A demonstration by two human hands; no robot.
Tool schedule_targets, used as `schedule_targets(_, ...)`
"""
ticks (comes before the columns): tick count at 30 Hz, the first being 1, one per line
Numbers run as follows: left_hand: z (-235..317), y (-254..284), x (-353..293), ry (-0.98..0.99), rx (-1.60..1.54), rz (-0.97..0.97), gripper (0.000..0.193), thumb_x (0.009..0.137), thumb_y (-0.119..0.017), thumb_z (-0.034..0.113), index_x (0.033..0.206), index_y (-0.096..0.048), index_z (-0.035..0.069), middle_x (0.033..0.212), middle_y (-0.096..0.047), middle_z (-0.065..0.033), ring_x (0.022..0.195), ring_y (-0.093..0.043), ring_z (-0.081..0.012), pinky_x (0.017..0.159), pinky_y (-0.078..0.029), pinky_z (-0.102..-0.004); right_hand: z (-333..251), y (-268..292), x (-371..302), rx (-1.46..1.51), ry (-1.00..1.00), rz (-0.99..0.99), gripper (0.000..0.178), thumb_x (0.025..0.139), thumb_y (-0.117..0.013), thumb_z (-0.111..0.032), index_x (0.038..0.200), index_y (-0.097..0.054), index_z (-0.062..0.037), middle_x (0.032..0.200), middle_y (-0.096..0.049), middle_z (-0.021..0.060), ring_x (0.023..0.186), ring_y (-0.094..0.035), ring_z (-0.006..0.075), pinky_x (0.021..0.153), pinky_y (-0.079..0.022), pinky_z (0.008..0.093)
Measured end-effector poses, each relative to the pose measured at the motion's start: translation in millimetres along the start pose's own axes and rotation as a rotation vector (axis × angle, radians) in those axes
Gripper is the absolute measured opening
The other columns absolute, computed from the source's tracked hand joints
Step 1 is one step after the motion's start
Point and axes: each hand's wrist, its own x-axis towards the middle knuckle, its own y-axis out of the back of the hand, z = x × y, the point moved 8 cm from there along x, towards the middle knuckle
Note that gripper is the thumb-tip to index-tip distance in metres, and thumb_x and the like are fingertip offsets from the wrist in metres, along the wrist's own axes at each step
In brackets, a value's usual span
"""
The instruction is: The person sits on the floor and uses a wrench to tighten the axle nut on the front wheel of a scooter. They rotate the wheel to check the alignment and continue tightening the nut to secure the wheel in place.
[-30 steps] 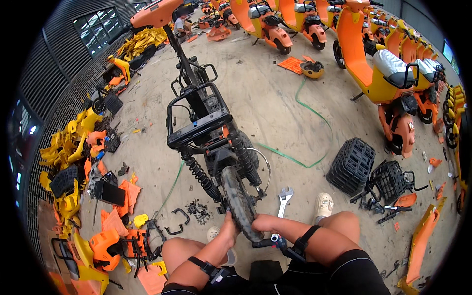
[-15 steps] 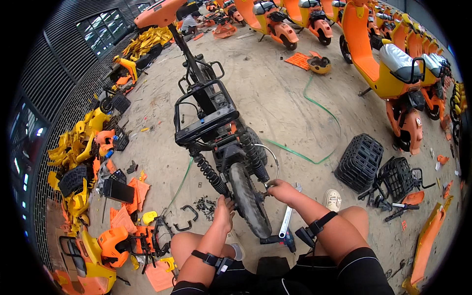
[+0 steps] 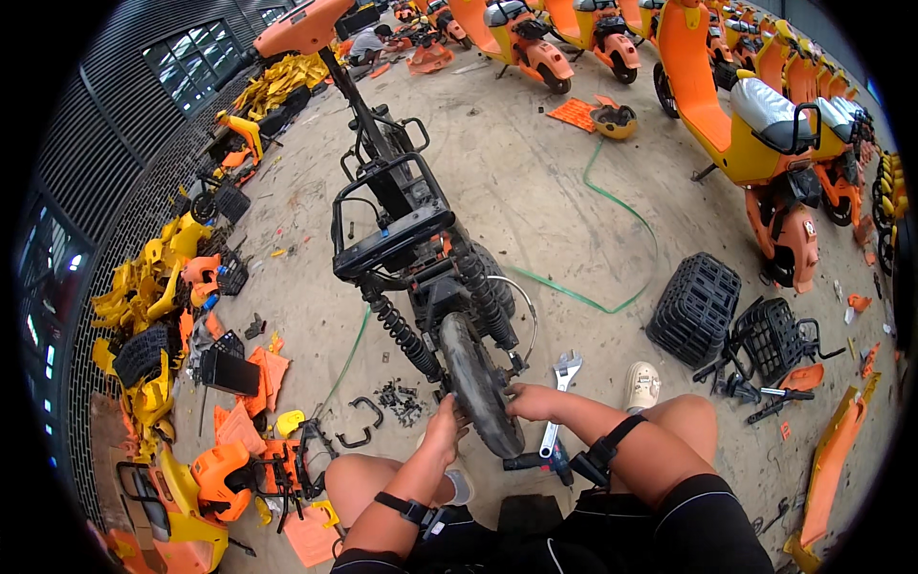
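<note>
A stripped scooter frame (image 3: 394, 234) stands before me, its worn black-tyred wheel (image 3: 476, 387) pointing toward me between two coil shock absorbers (image 3: 406, 335). My left hand (image 3: 442, 432) is against the tyre's left side, fingers curled toward the wheel and partly hidden. On the opposite side my right hand (image 3: 528, 402) grips the tyre's edge, below the lower end of the right shock. A pale cable (image 3: 535, 311) loops down beside that shock. An adjustable wrench (image 3: 557, 407) lies on the floor near my right forearm, beside a power tool (image 3: 547, 463).
Loose bolts (image 3: 400, 402) and black curved handles (image 3: 363, 421) lie left of the wheel. Stacked black baskets (image 3: 696, 311) stand at right. A green hose (image 3: 612, 308) crosses the floor. Yellow and orange panels pile up left; orange scooters (image 3: 712, 124) line the right. Another person (image 3: 368, 43) crouches far back.
My right hand has moved from the axle end beside the right shock down to the tyre's side. My left hand has slid slightly lower and nearer me. The wrench's head is now uncovered.
</note>
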Motion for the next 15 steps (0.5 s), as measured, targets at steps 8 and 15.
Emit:
schedule_targets(8,-2.6,-7.9,1.1,0.049,-0.003,0.010,0.072,0.102,-0.031,0.056,0.147,-0.039,0.001,0.141,-0.051,-0.0170,0.125,-0.050,-0.0312,0.107,-0.036,-0.0462,-0.9,-7.9,-8.1,-0.014,-0.011,-0.043,0.072,0.082,-0.065,-0.026,0.146,-0.044,-0.0006,0.113,-0.066,0.0171,0.090,-0.062,0.0224,0.073,-0.051,0.0346)
schedule_targets(15,-9.7,-10.0,3.4,0.134,-0.004,0.003,0.078,0.101,-0.023,0.061,0.153,-0.029,0.003,0.149,-0.043,-0.0198,0.132,-0.045,-0.0350,0.112,-0.031,-0.0496,15.7,-28.6,-0.5,-0.033,-0.066,-0.135,0.072,0.081,-0.066,-0.028,0.143,-0.042,-0.0001,0.090,-0.066,0.0114,0.075,-0.059,0.0190,0.056,-0.045,0.0345)
